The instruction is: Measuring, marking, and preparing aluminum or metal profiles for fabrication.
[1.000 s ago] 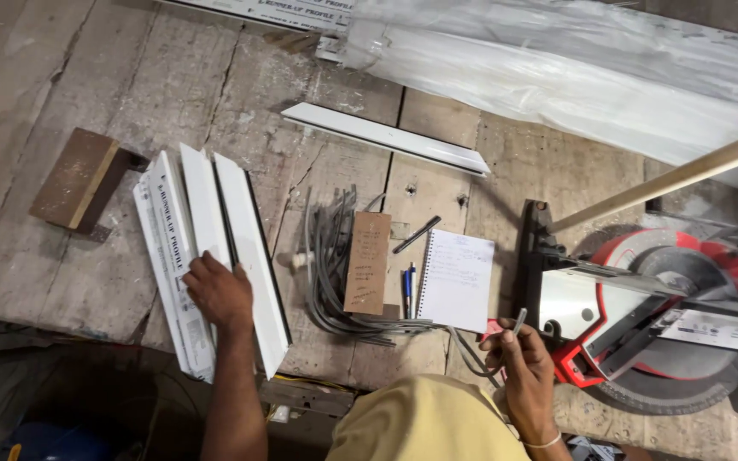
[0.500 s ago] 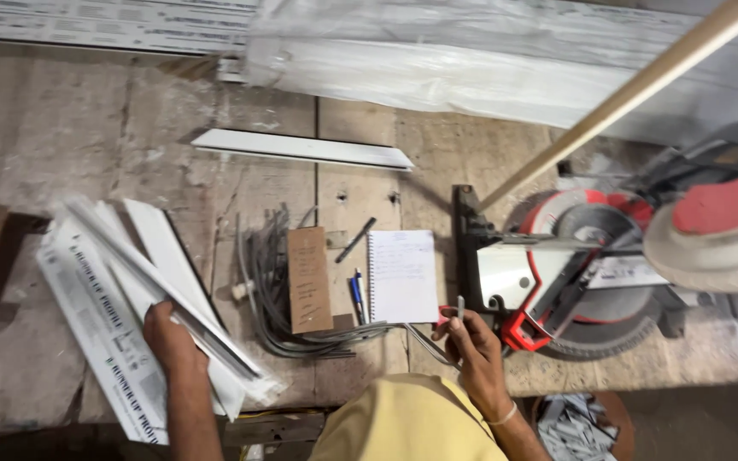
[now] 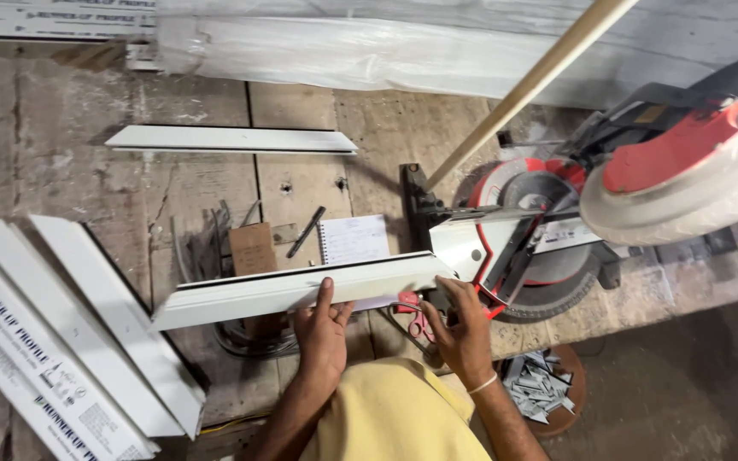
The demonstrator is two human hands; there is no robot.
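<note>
A worn, cracked wooden plank workbench (image 3: 70, 183) fills most of the view, its grey boards scuffed and dusty. Along its far edge lies a long roll of clear plastic sheeting (image 3: 369, 47). To the right, dark bare concrete floor (image 3: 694, 384) sits in shadow.

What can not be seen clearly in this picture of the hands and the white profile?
Head view only:
- Notebook: lower part hidden behind the profile; writing too small.
- Cables: mostly covered by the profile and left hand.
- Saw: blade partly hidden by its guard.
- Right hand: grip on the profile end unclear.
</note>
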